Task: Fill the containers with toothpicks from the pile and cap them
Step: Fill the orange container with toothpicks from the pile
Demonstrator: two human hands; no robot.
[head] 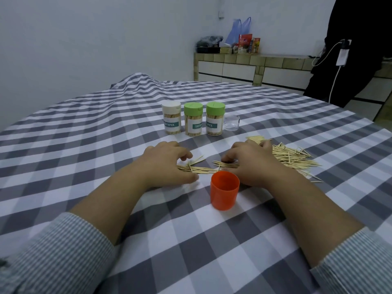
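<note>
Three filled, capped toothpick containers stand in a row: a white-capped one (171, 118) and two green-capped ones (193, 119) (215, 118). An empty clear container (231, 122) sits to their right. An orange cap (224, 190) stands open side up near me. A loose toothpick pile (292, 158) spreads at the right, and a gathered bundle (199, 169) lies between my hands. My left hand (167, 164) rests on the bundle's left end with curled fingers. My right hand (252, 162) presses its curled fingertips on the bundle's right end.
A grey-and-white checked cloth (106, 145) covers the table, rumpled at the far left. A tiled counter (244, 60) with bags and boxes stands behind. A person in dark clothing (358, 49) stands at the far right.
</note>
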